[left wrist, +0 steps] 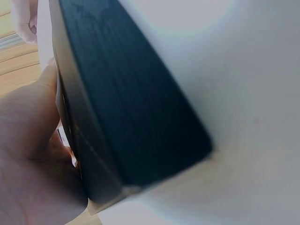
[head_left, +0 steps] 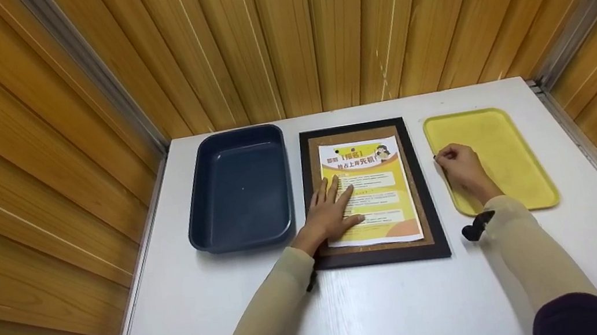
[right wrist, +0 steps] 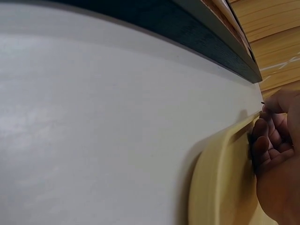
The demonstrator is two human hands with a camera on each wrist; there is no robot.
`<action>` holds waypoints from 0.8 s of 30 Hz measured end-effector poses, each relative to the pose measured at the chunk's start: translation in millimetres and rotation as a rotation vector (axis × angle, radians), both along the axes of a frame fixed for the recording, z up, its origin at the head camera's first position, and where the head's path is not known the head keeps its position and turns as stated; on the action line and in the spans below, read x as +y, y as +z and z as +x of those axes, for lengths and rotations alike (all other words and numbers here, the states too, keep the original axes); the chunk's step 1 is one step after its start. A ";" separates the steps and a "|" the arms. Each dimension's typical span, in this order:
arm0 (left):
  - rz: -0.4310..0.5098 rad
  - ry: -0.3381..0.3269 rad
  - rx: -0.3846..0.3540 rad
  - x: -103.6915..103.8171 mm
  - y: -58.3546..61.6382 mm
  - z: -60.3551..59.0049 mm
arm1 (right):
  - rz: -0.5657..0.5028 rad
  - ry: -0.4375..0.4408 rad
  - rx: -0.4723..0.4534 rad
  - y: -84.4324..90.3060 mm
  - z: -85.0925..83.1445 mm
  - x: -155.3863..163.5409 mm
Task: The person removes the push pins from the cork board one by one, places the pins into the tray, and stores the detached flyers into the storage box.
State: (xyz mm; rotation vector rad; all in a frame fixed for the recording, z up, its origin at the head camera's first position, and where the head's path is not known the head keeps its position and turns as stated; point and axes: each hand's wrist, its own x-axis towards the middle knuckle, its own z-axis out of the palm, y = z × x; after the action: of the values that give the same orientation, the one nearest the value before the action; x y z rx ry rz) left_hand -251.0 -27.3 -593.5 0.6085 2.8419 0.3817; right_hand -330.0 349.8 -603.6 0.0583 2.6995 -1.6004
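Flyer (head_left: 371, 192), yellow and white, lying inside the black frame (head_left: 381, 258) at the centre of the white table (head_left: 389, 312). Large Chinese characters across the flyer's top band, too small to read with certainty; finer text lines below illegible. Small dark dot near the flyer's top edge, at 12 o'clock on the sheet; cannot tell what it is.

Left hand (head_left: 333, 212) flat on the flyer's lower left part, at about 8 o'clock of the sheet, fingers (head_left: 345, 195) straight and spread, pressing the paper down onto the brown backing. In the left wrist view, palm (left wrist: 28, 154) against the frame's dark edge (left wrist: 136, 117).

Right hand (head_left: 461, 167) at 3 o'clock of the frame, resting over the left edge of the yellow tray (head_left: 514, 160); fingers (head_left: 446, 155) curled together, tips pinching something tiny and dark, too small to identify. In the right wrist view, the curled fingers (right wrist: 267, 136) lying right at the tray's rim (right wrist: 220, 159).

Dark blue tray (head_left: 237, 190) at 9 o'clock of the frame, just beside it. Wooden panel walls (head_left: 280, 35) closing the table in from 9 through 12 to 3 o'clock.
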 end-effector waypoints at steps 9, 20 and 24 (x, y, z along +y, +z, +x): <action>-0.026 -0.003 -0.006 0.7 -0.8 -0.9 | -0.185 -0.036 -0.037 3.2 -0.2 5.7; -0.024 0.000 0.002 0.7 1.7 -1.4 | -0.126 -0.041 -0.049 23.9 -4.5 20.7; -0.037 -0.002 0.004 -0.1 0.9 -0.7 | -0.038 -0.041 -0.064 27.6 -1.5 27.7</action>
State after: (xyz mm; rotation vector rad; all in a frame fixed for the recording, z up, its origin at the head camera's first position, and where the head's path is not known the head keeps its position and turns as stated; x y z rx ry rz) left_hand -251.7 -27.4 -592.6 0.6059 2.8447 0.3276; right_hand -331.5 377.5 -576.0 0.1627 2.6357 -1.6302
